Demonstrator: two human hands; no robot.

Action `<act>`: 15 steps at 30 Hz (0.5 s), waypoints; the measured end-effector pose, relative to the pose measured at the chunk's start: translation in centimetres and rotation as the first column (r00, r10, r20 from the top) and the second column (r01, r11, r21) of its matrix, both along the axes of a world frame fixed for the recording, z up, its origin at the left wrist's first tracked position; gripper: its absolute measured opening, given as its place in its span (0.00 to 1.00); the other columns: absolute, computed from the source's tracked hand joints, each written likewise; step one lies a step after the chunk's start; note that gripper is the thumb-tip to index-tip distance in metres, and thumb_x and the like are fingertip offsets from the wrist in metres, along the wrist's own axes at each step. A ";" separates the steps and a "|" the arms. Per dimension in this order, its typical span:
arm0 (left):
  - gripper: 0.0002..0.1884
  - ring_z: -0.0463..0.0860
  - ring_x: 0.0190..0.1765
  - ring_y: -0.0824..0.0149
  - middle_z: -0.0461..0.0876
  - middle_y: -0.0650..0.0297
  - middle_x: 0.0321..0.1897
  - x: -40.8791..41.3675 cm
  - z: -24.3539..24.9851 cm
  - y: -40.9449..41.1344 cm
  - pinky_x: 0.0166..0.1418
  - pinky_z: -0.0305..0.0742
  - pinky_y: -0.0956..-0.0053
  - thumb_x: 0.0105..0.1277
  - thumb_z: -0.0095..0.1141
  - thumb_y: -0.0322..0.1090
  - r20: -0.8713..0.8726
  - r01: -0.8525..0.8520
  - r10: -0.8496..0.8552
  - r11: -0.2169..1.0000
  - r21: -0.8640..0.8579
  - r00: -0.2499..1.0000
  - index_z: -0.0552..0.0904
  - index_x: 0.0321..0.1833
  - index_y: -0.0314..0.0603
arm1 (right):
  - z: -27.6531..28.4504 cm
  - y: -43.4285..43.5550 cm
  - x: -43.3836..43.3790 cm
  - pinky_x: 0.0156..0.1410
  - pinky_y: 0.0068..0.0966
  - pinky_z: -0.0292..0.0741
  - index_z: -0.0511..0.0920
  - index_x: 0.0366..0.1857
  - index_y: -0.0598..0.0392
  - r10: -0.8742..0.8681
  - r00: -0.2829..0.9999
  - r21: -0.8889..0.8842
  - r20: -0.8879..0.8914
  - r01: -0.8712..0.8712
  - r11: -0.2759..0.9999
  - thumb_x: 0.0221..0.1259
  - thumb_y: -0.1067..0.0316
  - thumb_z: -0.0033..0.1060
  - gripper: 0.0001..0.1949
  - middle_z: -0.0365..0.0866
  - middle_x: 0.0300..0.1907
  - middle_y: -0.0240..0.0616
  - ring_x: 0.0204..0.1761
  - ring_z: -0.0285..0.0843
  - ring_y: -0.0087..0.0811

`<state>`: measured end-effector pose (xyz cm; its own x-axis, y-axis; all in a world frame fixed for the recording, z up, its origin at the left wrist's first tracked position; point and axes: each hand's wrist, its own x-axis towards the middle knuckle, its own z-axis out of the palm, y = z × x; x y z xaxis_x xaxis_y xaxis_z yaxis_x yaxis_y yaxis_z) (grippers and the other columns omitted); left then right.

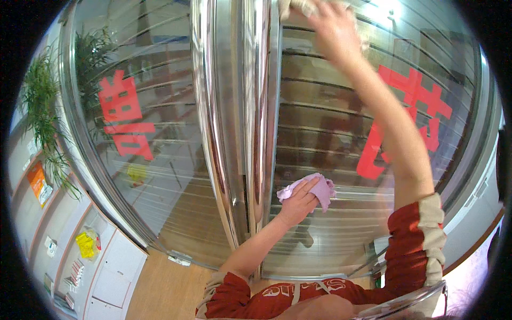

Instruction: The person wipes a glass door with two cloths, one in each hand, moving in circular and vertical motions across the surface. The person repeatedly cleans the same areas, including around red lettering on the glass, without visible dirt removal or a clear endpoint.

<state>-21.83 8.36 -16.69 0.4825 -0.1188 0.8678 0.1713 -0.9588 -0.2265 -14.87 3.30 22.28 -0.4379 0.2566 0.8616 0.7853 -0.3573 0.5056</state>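
My left hand [298, 209] presses a pink cloth [325, 193] flat against the lower part of the right glass door [320, 240], fingers spread over the fabric. Higher up, my right hand [336, 34] reaches to the top of the same pane with a pale cloth [302, 7] under its fingers. That cloth is blurred and partly cut off by the picture's upper rim. Close to the left of both hands runs a tall chrome pull bar [261, 108]. Red lettering [430, 90] on the pane is partly covered by my right forearm.
A second chrome bar [210, 108] stands on the left glass door [176, 168], which also bears red lettering [126, 116]. Horizontal slats show through the glass. At left are white shelves [106, 276] with a yellow packet [86, 245] and a hanging plant [42, 92]. The floor [168, 288] is wood-coloured.
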 end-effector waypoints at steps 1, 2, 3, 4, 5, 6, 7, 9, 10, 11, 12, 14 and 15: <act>0.11 0.67 0.74 0.56 0.82 0.64 0.50 0.4 0.1 -0.6 0.75 0.64 0.53 0.50 0.58 0.36 0.035 0.063 -0.062 0.998 -0.005 0.997 0.84 0.37 0.47 | -2.1 3.1 3.5 0.59 0.44 0.72 0.85 0.47 0.42 0.017 0.985 0.101 0.170 -0.035 0.994 0.53 0.69 0.57 0.16 0.71 0.68 0.33 0.60 0.71 0.43; 0.11 0.68 0.74 0.56 0.82 0.63 0.49 -0.5 0.1 -0.7 0.75 0.64 0.53 0.51 0.58 0.36 0.072 0.088 -0.087 0.996 -0.016 0.994 0.85 0.37 0.46 | -5.0 4.0 3.6 0.58 0.44 0.72 0.85 0.42 0.46 0.103 0.978 0.019 0.181 -0.108 0.994 0.51 0.66 0.58 0.13 0.71 0.67 0.34 0.58 0.71 0.44; 0.10 0.69 0.73 0.56 0.83 0.63 0.48 -1.7 0.2 -0.8 0.74 0.65 0.53 0.51 0.58 0.36 0.106 0.105 -0.102 0.994 -0.023 0.989 0.85 0.36 0.45 | -8.5 3.8 3.1 0.56 0.43 0.73 0.84 0.37 0.49 0.196 0.964 -0.060 0.182 -0.188 0.980 0.49 0.63 0.60 0.11 0.72 0.66 0.34 0.55 0.71 0.45; 0.10 0.71 0.71 0.55 0.84 0.61 0.47 -2.8 0.7 -1.4 0.73 0.67 0.52 0.50 0.60 0.34 0.133 0.114 -0.115 0.993 0.011 0.984 0.86 0.36 0.45 | -11.7 3.4 3.4 0.56 0.42 0.73 0.84 0.34 0.50 0.291 0.935 -0.124 0.203 -0.270 0.955 0.48 0.62 0.60 0.10 0.71 0.66 0.35 0.55 0.71 0.45; 0.13 0.74 0.69 0.53 0.83 0.57 0.50 -4.3 1.5 -1.7 0.72 0.68 0.54 0.56 0.62 0.36 0.168 0.097 -0.097 0.995 0.010 0.981 0.86 0.45 0.47 | -15.0 2.9 3.5 0.55 0.42 0.73 0.84 0.31 0.52 0.395 0.894 -0.189 0.211 -0.359 0.914 0.47 0.62 0.60 0.09 0.70 0.66 0.35 0.55 0.70 0.45; 0.15 0.76 0.66 0.54 0.82 0.56 0.51 -5.1 2.5 -1.7 0.71 0.69 0.56 0.61 0.60 0.38 0.287 0.247 -0.181 0.945 -0.214 0.941 0.83 0.51 0.47 | -17.8 2.1 3.9 0.55 0.40 0.72 0.84 0.32 0.50 0.406 0.896 -0.304 0.178 -0.342 0.889 0.46 0.61 0.60 0.10 0.70 0.67 0.34 0.56 0.70 0.44; 0.17 0.78 0.63 0.55 0.82 0.55 0.51 -5.5 3.7 -1.9 0.70 0.70 0.58 0.67 0.58 0.41 0.458 0.448 -0.262 0.816 -0.365 0.849 0.81 0.56 0.48 | -20.4 1.0 4.8 0.55 0.38 0.71 0.85 0.32 0.48 0.400 0.905 -0.413 0.148 -0.311 0.856 0.46 0.60 0.60 0.10 0.70 0.67 0.33 0.56 0.69 0.43; 0.20 0.75 0.64 0.49 0.78 0.50 0.55 -6.7 9.3 -1.3 0.70 0.69 0.56 0.67 0.58 0.40 0.693 0.626 -0.238 0.680 -0.381 0.680 0.76 0.61 0.44 | -25.2 -0.3 7.7 0.55 0.36 0.70 0.86 0.37 0.47 0.434 0.901 -0.518 -0.007 -0.375 0.769 0.44 0.59 0.62 0.14 0.69 0.67 0.30 0.59 0.68 0.39; 0.22 0.74 0.64 0.47 0.76 0.48 0.57 -7.7 13.0 -0.4 0.69 0.68 0.56 0.68 0.57 0.39 0.646 0.435 -0.157 0.850 -0.296 0.747 0.74 0.64 0.42 | -26.8 -1.0 8.7 0.55 0.34 0.70 0.86 0.40 0.47 0.436 0.900 -0.580 0.008 -0.351 0.735 0.44 0.58 0.63 0.16 0.69 0.67 0.29 0.59 0.68 0.38; 0.24 0.73 0.64 0.44 0.75 0.45 0.59 -9.0 17.0 0.8 0.69 0.68 0.55 0.68 0.57 0.39 0.589 0.103 0.017 0.980 -0.171 0.808 0.72 0.66 0.41 | -27.0 -1.6 8.7 0.55 0.33 0.69 0.85 0.46 0.48 0.432 0.873 -0.647 0.226 -0.197 0.736 0.44 0.57 0.64 0.20 0.69 0.66 0.28 0.60 0.68 0.36; 0.27 0.72 0.64 0.41 0.73 0.43 0.61 -9.5 20.5 1.7 0.69 0.67 0.54 0.68 0.57 0.38 0.565 -0.153 0.160 0.986 -0.061 0.809 0.69 0.68 0.39 | -26.9 -2.0 8.9 0.54 0.32 0.70 0.82 0.53 0.49 0.416 0.873 -0.653 0.253 -0.164 0.739 0.45 0.56 0.66 0.26 0.70 0.65 0.27 0.59 0.68 0.33; 0.31 0.70 0.64 0.36 0.69 0.38 0.65 -10.5 25.5 2.3 0.68 0.66 0.53 0.69 0.56 0.37 0.587 -0.399 0.283 0.914 0.074 0.759 0.65 0.73 0.36 | -25.2 -2.3 8.1 0.54 0.31 0.70 0.78 0.58 0.48 0.462 0.857 -0.683 0.231 -0.195 0.704 0.45 0.57 0.67 0.29 0.71 0.64 0.28 0.59 0.68 0.32; 0.34 0.71 0.63 0.35 0.69 0.37 0.65 -10.3 26.6 2.8 0.67 0.66 0.52 0.68 0.57 0.38 0.620 -0.225 0.172 0.974 0.007 0.765 0.62 0.75 0.36 | -24.7 -2.2 7.8 0.54 0.31 0.70 0.77 0.61 0.48 0.485 0.848 -0.697 0.212 -0.216 0.684 0.46 0.57 0.67 0.31 0.71 0.63 0.29 0.59 0.68 0.32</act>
